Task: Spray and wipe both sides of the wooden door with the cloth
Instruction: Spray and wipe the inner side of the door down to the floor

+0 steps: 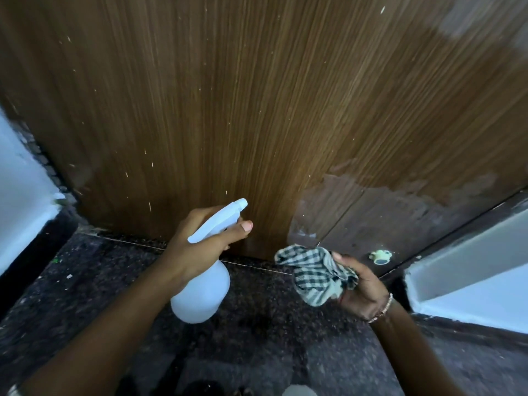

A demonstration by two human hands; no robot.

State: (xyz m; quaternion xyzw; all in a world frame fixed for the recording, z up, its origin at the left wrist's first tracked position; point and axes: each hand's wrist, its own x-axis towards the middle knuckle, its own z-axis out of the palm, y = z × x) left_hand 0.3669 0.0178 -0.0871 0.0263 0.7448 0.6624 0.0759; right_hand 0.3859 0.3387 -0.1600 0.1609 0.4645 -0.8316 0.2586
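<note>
Left hand gripping translucent white plastic spray bottle, nozzle aimed at brown wood-grain door, right hand clutching bunched black-and-white checked cloth just below door's lower edge, small pale round doorstop at door's base, speckled dark stone floor beneath door

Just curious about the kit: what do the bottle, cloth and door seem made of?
Bottle: likely plastic, smooth, milky white and faintly translucent.
Cloth: woven fabric, checked, crumpled into soft folds.
Door: wood or wood-look laminate; fine straight brown grain, slight sheen.
</note>
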